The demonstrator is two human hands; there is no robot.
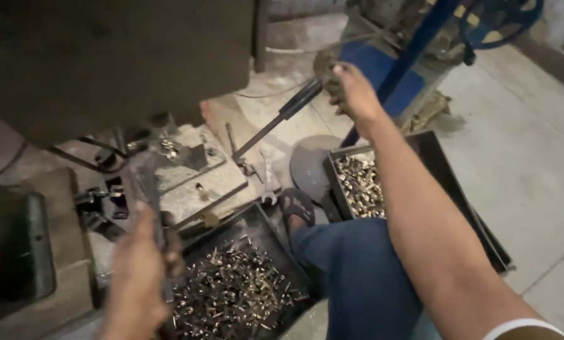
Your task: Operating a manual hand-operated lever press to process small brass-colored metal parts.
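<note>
My right hand [351, 88] is stretched forward and closed around the black grip of a long metal lever [276, 123] that slopes down to a press machine [187, 170]. My left hand [137, 271] is low at the left, blurred, holding a thin dark metal piece [159, 214] near the machine's work area. Below it lies a black tray [257, 226] filled with several small brass parts. My knee in blue trousers [357, 271] is between the two trays.
A second black tray [433, 151] with brass parts sits on the floor at the right. A spanner [268, 179] lies by the machine base. A blue machine frame with a wheel [483, 22] stands at the back. A dark box [17, 245] is at the left.
</note>
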